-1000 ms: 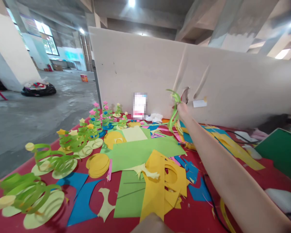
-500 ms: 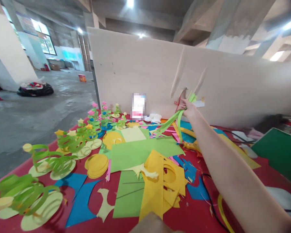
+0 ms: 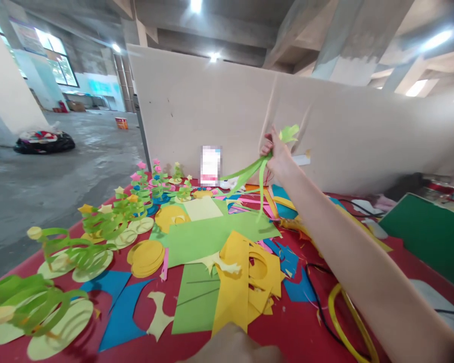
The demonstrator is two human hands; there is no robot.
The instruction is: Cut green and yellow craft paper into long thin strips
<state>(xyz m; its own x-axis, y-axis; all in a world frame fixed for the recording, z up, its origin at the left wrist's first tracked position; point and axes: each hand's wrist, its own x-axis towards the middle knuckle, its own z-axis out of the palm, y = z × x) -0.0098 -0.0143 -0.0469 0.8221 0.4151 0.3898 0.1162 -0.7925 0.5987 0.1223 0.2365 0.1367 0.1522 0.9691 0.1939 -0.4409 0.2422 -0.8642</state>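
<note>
Thin green paper strips (image 3: 245,174) are gripped in my right hand (image 3: 274,151), its fingers closed round them above the back of the table. The long ends trail down to the left and below, while a crumpled light-green end (image 3: 289,133) sticks out above the hand. At the bottom edge, my left hand (image 3: 230,348) shows only in part, beside the lower end of a yellow paper sheet (image 3: 232,282); its fingers are hidden. Large green paper (image 3: 212,237) lies between the hands, with cut yellow scraps (image 3: 263,272) to its right.
Spiral green paper pieces on round bases (image 3: 56,317), topped with stars or discs, line the left side of the red table (image 3: 159,348). Blue offcuts (image 3: 123,312) lie near them. A pale board (image 3: 212,106) stands behind; a glue gun (image 3: 291,225) and cables lie right.
My right hand has risen and shifted slightly left, lifting the green strips higher off the table. The whole view has shifted slightly. My left hand stays at the bottom edge.
</note>
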